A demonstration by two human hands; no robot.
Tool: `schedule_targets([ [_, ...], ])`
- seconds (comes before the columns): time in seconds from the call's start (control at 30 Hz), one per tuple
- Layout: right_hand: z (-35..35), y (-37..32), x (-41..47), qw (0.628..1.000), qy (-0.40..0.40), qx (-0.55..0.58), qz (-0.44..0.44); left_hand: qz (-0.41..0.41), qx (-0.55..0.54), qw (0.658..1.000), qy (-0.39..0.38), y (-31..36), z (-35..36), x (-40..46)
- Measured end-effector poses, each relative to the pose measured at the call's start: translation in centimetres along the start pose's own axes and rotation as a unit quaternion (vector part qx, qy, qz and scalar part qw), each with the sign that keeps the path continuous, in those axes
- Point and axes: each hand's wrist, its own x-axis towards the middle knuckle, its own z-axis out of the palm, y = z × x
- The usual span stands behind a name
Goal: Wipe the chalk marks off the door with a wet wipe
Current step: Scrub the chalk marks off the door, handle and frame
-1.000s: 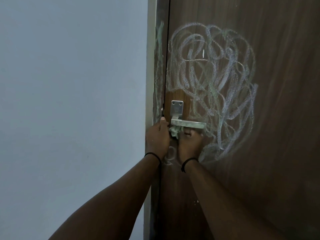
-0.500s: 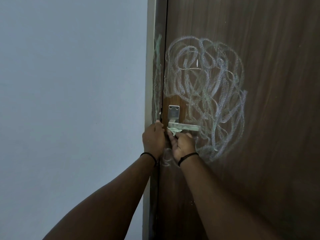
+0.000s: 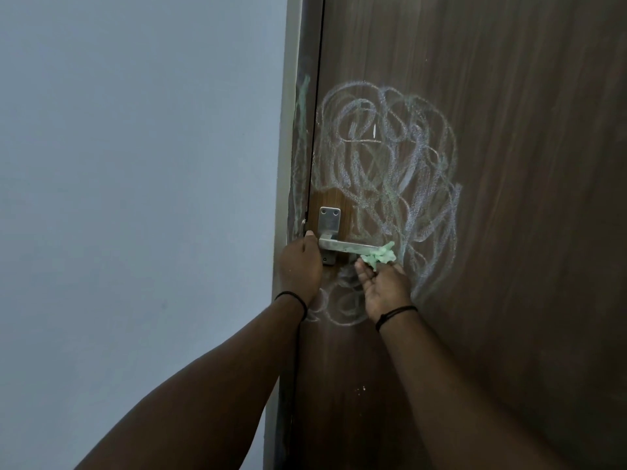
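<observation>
A dark brown wooden door (image 3: 509, 130) fills the right half of the head view. A big tangle of white and greenish chalk marks (image 3: 390, 171) covers it above and to the right of the metal lever handle (image 3: 349, 246). More loops of chalk sit below the handle between my wrists. My right hand (image 3: 383, 286) holds a crumpled pale green wet wipe (image 3: 380, 256) against the door at the free end of the lever. My left hand (image 3: 300, 266) rests on the door's edge beside the handle plate, fingers curled; what it grips is hidden.
A pale blue-grey wall (image 3: 135, 198) takes up the left half. The door frame (image 3: 288, 147) runs down between wall and door and carries faint green chalk streaks. Both wrists wear thin black bands.
My right hand slid with the wipe from under the handle's base out to the right end of the lever. The left hand stayed at the door's edge. The view shifted slightly.
</observation>
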Motion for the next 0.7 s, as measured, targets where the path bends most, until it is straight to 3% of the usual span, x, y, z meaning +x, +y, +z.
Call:
schedule_targets([
  [0.1,1.6,1.2,-1.0,0.996,-0.034,-0.061,0.059,0.001,0.002,1.000,0.000,0.5,-0.1,-0.3],
  [0.23,4.3,3.2,-1.8,0.986,-0.063,-0.137,0.071,-0.006,0.011,1.000,-0.025,0.5,-0.8,-0.3],
  [0.43,4.9,4.0,-1.6,0.995,-0.033,-0.082,0.052,-0.023,-0.003,0.999,-0.029,0.7,-2.1,0.5],
  [0.6,0.4,2.0,-0.8,1.000,0.006,0.002,-0.014,-0.035,-0.003,0.999,-0.036,0.9,-1.6,0.2],
  [0.7,-1.9,0.6,-0.6,0.994,0.031,-0.073,-0.078,-0.040,-0.001,0.998,-0.050,1.0,-1.3,-0.1],
])
